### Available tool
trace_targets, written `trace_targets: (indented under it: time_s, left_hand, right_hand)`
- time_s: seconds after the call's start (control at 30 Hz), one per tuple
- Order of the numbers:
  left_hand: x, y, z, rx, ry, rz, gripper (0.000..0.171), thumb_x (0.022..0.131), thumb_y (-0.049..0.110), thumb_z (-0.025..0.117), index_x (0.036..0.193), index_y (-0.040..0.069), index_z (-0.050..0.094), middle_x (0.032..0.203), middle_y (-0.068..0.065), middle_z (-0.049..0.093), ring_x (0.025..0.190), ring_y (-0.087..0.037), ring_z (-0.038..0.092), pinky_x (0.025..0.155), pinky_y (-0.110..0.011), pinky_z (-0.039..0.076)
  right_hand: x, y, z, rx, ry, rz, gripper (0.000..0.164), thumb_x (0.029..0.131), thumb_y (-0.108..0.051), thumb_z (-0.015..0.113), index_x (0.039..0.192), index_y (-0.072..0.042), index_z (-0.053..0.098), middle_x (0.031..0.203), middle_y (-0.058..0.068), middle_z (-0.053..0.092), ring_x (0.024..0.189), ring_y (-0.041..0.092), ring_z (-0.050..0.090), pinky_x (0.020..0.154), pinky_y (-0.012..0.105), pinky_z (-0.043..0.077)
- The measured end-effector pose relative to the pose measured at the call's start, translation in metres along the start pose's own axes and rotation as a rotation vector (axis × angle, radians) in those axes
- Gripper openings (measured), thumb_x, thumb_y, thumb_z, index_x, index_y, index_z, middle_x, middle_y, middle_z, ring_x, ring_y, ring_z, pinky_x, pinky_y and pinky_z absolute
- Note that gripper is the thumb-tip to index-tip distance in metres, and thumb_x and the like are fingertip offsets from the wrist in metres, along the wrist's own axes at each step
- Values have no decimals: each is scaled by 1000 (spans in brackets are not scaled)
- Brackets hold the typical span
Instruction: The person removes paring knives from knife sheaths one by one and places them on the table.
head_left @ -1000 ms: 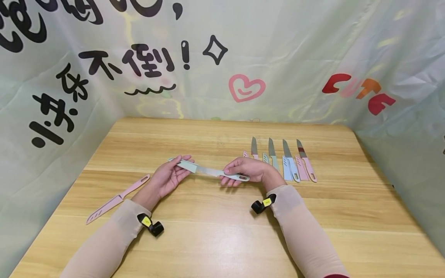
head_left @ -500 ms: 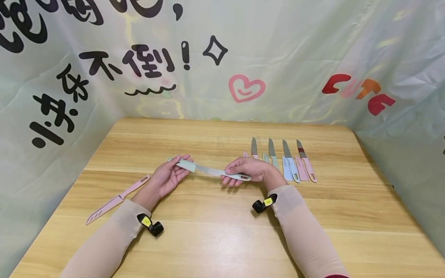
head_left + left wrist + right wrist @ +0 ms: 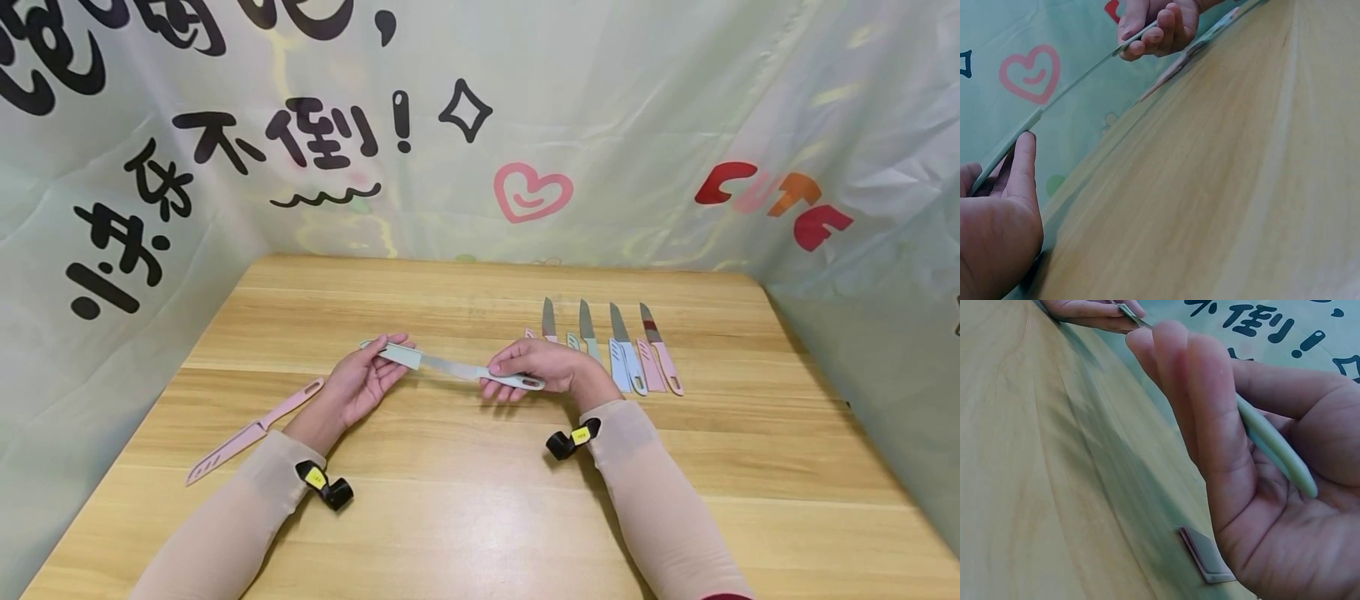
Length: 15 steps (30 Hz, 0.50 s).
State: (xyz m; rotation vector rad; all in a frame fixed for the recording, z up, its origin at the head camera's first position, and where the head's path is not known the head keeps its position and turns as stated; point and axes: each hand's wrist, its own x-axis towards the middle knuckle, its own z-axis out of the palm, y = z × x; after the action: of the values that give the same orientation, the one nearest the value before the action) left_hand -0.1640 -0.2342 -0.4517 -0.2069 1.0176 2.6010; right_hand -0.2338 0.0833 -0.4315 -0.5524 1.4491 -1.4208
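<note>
My left hand (image 3: 367, 379) pinches a pale green knife sheath (image 3: 401, 355) under the thumb, palm turned up. In my right hand (image 3: 536, 367) is the pale green handle of a knife (image 3: 450, 367), pinched between thumb and fingers. The bare part of the blade spans the gap between the hands, its tip end hidden in the sheath. Both are held above the wooden table, as the left wrist view shows with the sheath (image 3: 1007, 147) and blade in one slanting line. In the right wrist view the handle (image 3: 1282, 450) crosses the palm.
A pink knife in its pink sheath (image 3: 228, 447) lies left of the left forearm. Behind the right hand, several knives lie in a row beside their sheaths, including a blue sheath (image 3: 619, 364) and a pink-handled knife (image 3: 667, 364). A printed curtain (image 3: 637, 108) surrounds the wooden table (image 3: 480, 517).
My right hand has shifted slightly right with the knife, and the sheath slightly left. A bit more blade shows between handle and sheath.
</note>
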Motion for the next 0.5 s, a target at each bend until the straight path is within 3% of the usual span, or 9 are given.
trace_targets:
  time_s: [0.5]
  left_hand:
    - [0,1,-1,-35,4,20,31,106,22,45,114,1,66,114,-17,68,106,-26,66,98,-32,50]
  right_hand:
    - [-4,-3,0,-10,36,5,32,104,-11,47,117,15,59,103,20,71,79,19,69,68,27,60]
